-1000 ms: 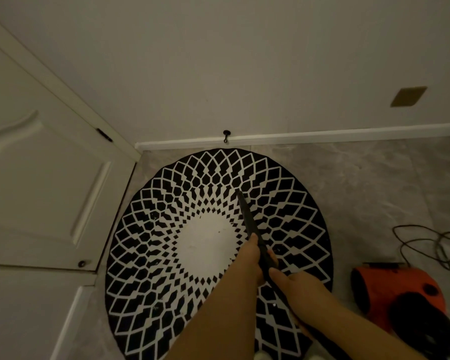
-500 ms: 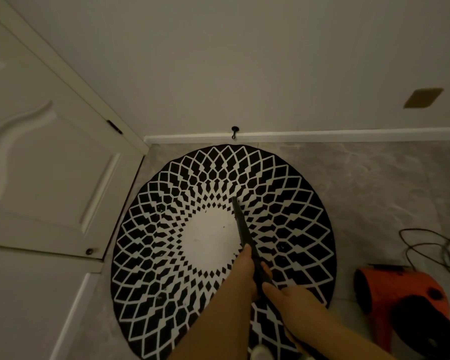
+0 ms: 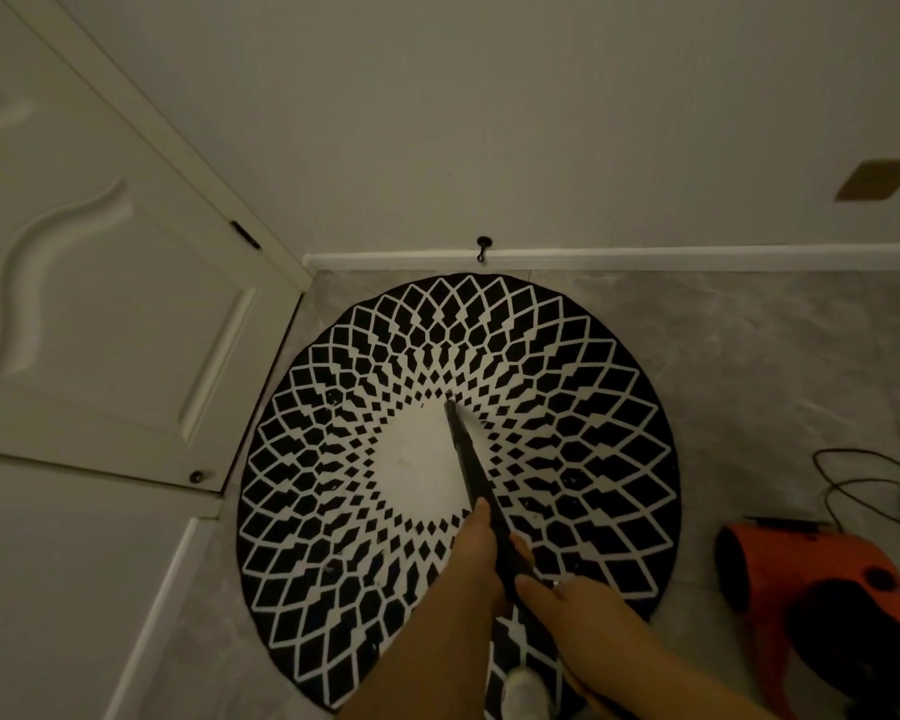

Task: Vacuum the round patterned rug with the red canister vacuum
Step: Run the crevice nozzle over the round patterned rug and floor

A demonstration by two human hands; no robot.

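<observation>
Two-hand grip on black nozzle

Bare forearms, no sleeves, left hand, right hand, white shoe below.

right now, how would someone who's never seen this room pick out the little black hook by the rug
Start at the round black-and-white patterned rug on the grey floor and go to its edge nearest the wall. Just above that edge runs the white baseboard. The small black hook sits on the baseboard's top line, the only dark item on that pale strip.
</observation>
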